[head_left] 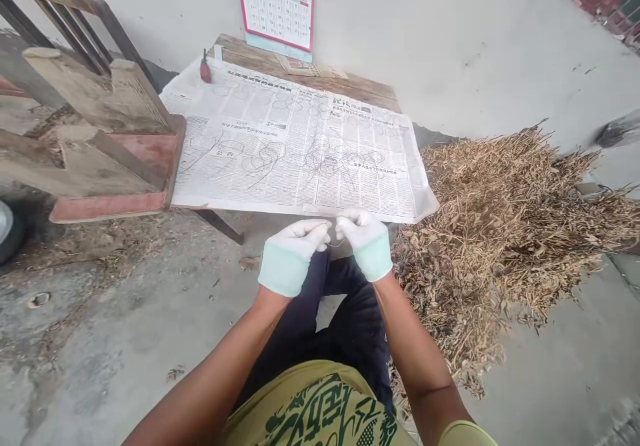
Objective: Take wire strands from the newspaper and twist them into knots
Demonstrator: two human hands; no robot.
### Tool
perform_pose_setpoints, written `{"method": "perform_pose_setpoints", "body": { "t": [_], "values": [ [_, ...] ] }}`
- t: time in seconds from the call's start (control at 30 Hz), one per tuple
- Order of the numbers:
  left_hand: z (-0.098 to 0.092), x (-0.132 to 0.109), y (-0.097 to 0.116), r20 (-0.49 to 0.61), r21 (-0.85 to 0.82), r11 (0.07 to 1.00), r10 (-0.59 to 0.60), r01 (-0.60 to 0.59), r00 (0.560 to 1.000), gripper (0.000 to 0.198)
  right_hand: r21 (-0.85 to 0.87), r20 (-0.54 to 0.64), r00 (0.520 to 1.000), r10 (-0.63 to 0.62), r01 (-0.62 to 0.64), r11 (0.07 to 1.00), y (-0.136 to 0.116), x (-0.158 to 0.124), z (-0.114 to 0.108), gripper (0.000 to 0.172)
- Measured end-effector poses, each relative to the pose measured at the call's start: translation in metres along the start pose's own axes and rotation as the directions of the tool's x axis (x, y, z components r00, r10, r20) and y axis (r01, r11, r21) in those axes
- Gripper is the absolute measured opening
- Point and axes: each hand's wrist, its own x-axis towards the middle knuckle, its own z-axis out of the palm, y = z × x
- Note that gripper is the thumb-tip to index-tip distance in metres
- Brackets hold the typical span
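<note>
Pinching a thin wire (338, 241), left hand (293, 254) meets right hand (367, 241).

White gloves (295, 253), red-bordered calendar (277, 11)

A short piece of thin wire (338, 241) ran between the two gloved hands, held just in front of the near edge of the newspaper (300, 146). It was dark and very fine, sagging in a shallow curve between the fingertips of the left hand (293, 254) and the right hand (367, 241), both pinched closed on its ends. Its exact length and whether it was bent into a loop could not be made out, since it was so slender against the ground. More thin wire loops (345, 166) of the same kind lay flat on the newspaper, some as separate rings, others tangled together in a loose heap near the middle of the sheet.
</note>
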Motion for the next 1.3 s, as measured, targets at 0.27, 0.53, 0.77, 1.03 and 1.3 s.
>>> {"method": "perform_pose_setpoints", "body": {
  "t": [0.27,0.53,0.77,1.03,1.3],
  "values": [
    [-0.009,0.004,-0.021,0.068,-0.122,0.989,-0.076,0.084,0.995,0.029,0.022,0.048,0.998,0.030,-0.031,0.999,0.003,-0.013,0.008,0.016],
    [-0.009,-0.006,-0.013,-0.259,0.016,1.000,-0.005,0.010,0.966,0.031,-0.038,-0.118,0.988,0.103,-0.108,0.993,0.016,-0.040,0.027,0.020],
    [-0.014,-0.004,-0.021,-0.064,-0.131,0.989,-0.083,0.074,0.995,0.036,-0.323,-0.138,0.990,-0.025,-0.021,0.946,0.015,-0.049,0.031,0.031],
    [-0.024,-0.005,-0.023,0.043,-0.111,0.985,-0.127,0.132,0.991,0.038,-0.455,-0.042,0.989,-0.140,0.106,0.884,0.022,-0.049,0.029,0.037],
    [-0.028,-0.014,-0.018,0.052,0.019,0.997,-0.080,0.079,0.995,0.030,-0.541,-0.025,0.985,-0.173,0.132,0.831,0.026,-0.055,0.029,0.038]
  ]
}}
